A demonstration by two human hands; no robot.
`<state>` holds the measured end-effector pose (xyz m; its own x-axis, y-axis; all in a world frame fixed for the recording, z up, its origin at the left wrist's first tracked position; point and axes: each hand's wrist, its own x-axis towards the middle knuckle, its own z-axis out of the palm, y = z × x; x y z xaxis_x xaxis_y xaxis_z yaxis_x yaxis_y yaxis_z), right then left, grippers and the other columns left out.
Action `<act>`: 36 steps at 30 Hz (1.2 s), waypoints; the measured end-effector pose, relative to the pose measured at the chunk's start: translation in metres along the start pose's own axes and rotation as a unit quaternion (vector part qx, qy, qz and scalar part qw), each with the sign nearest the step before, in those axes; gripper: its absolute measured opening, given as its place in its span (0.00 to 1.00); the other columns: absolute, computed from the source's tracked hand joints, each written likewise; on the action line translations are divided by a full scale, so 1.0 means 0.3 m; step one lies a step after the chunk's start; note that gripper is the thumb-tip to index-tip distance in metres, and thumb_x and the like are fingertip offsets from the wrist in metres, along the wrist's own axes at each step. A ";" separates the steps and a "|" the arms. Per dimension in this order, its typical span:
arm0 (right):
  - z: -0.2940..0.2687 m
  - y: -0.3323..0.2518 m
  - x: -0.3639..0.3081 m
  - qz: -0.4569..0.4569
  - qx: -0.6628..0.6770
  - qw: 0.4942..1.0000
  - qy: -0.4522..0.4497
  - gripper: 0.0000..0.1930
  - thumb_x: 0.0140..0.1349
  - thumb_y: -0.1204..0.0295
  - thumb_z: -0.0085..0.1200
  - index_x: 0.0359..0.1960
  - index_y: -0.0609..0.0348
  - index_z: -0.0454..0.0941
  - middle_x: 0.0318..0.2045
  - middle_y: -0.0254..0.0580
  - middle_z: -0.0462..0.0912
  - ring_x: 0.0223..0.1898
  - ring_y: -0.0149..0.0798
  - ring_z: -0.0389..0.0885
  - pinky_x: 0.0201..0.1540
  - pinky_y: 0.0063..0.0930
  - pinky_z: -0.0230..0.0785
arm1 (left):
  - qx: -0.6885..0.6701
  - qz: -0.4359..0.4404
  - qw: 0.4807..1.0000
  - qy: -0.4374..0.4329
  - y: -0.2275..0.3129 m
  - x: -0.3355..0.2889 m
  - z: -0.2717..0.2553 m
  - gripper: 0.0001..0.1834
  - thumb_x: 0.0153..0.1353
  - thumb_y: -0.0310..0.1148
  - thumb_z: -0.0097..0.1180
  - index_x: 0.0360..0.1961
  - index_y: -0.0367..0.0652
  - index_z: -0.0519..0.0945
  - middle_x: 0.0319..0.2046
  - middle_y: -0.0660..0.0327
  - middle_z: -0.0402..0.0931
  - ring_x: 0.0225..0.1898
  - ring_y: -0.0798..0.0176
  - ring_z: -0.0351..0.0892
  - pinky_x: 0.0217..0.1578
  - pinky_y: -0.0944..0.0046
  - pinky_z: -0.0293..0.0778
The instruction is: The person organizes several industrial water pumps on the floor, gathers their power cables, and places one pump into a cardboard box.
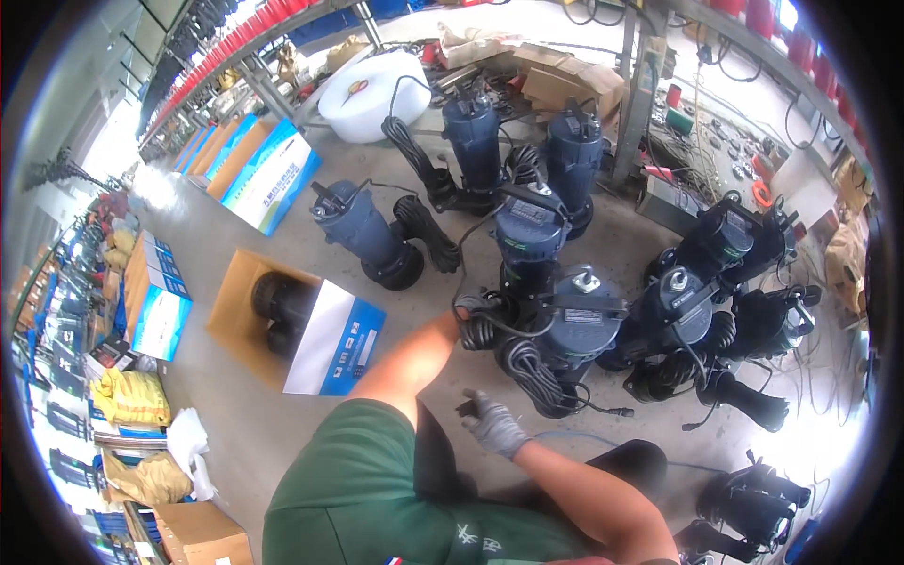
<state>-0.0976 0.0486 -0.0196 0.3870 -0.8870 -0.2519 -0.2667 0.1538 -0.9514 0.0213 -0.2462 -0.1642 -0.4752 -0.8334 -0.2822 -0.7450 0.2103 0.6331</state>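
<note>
Left hand: the left hand (469, 311) reaches forward to the coiled black rubber power cable (485, 328) at the foot of a dark blue cylindrical metal submersible pump (576, 325). It seems to be closed on the coil, but the fingers are mostly hidden, so I cannot tell for sure.
Right hand: the right hand (492, 424), in a grey knitted glove, hangs low near the body with the fingers loosely curled. A small dark piece sits just beside it; if it is held I cannot tell.
Cable place: the coil lies on the grey concrete floor (235, 414), touching the pump, in front of the left hand and beyond the right hand.
Doing it well: in my judgement, it is better to grip the whole bundle, so that no loop slips loose.
Around: more blue pumps (476, 141) stand behind; an open brown cardboard box (273, 315) lies to the left.
</note>
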 end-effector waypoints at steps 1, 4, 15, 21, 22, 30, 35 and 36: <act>-0.007 -0.038 -0.008 -0.036 -0.072 0.997 -0.009 0.26 0.63 0.75 0.50 0.63 0.58 0.61 0.47 0.43 0.80 0.37 0.36 0.81 0.40 0.27 0.74 | 0.021 -0.012 0.999 -0.034 0.000 -0.039 -0.017 0.20 0.56 0.44 0.59 0.45 0.42 0.81 0.40 0.50 0.82 0.42 0.45 0.80 0.44 0.53 0.76; 0.040 -0.038 0.028 -0.062 -0.099 0.993 -0.005 0.25 0.60 0.72 0.49 0.61 0.59 0.64 0.41 0.50 0.84 0.37 0.48 0.83 0.43 0.38 0.75 | 0.124 -0.030 0.974 -0.187 0.016 -0.170 -0.107 0.21 0.57 0.44 0.58 0.47 0.42 0.81 0.42 0.49 0.81 0.44 0.44 0.80 0.46 0.53 0.75; -0.104 0.221 -0.022 0.247 0.401 0.882 0.001 0.34 0.61 0.77 0.51 0.68 0.57 0.52 0.43 0.43 0.79 0.28 0.34 0.78 0.28 0.25 0.73 | 0.066 -0.135 0.934 0.324 -0.022 0.007 -0.546 0.25 0.61 0.46 0.56 0.51 0.37 0.78 0.48 0.43 0.78 0.51 0.43 0.77 0.53 0.53 0.72; -0.077 0.195 -0.132 0.236 0.395 0.885 0.075 0.32 0.61 0.79 0.50 0.67 0.59 0.53 0.42 0.48 0.79 0.29 0.37 0.80 0.29 0.27 0.74 | 0.027 -0.266 0.883 0.385 -0.353 0.326 -0.856 0.37 0.48 0.58 0.65 0.52 0.40 0.79 0.54 0.45 0.75 0.58 0.42 0.72 0.58 0.53 0.68; -0.073 0.244 -0.151 0.257 0.384 0.882 0.095 0.32 0.61 0.79 0.50 0.67 0.58 0.53 0.42 0.48 0.79 0.29 0.37 0.80 0.29 0.28 0.75 | 0.026 -0.308 0.878 0.366 -0.355 0.373 -0.864 0.37 0.47 0.59 0.65 0.53 0.45 0.79 0.56 0.49 0.74 0.59 0.44 0.71 0.59 0.52 0.67; 0.130 0.213 0.079 0.271 0.357 0.881 0.153 0.33 0.59 0.76 0.53 0.66 0.55 0.55 0.42 0.45 0.79 0.30 0.36 0.80 0.29 0.28 0.74 | 0.021 -0.211 0.958 0.195 -0.237 0.426 -0.799 0.31 0.46 0.54 0.59 0.50 0.47 0.81 0.55 0.49 0.74 0.56 0.48 0.74 0.56 0.49 0.69; 0.222 0.181 0.428 0.205 0.229 0.950 0.055 0.31 0.59 0.77 0.51 0.66 0.54 0.57 0.41 0.43 0.79 0.31 0.33 0.79 0.31 0.25 0.74 | 0.139 -0.140 0.974 0.115 -0.373 0.356 -0.798 0.34 0.50 0.55 0.54 0.59 0.57 0.75 0.65 0.59 0.65 0.67 0.55 0.61 0.62 0.42 0.60; 0.188 0.215 0.409 0.223 0.208 0.947 0.098 0.31 0.59 0.78 0.50 0.66 0.54 0.58 0.40 0.42 0.80 0.31 0.32 0.79 0.30 0.24 0.74 | 0.174 -0.069 0.980 0.061 -0.198 0.333 -0.675 0.32 0.52 0.55 0.53 0.60 0.63 0.74 0.68 0.62 0.61 0.69 0.56 0.57 0.63 0.40 0.58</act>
<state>-0.0174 -0.0258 -0.1221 0.1359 -0.7515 -0.6456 0.0214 0.6538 -0.7564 0.1129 -0.4455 -0.0840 -0.3147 -0.9165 -0.2472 -0.9231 0.2349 0.3044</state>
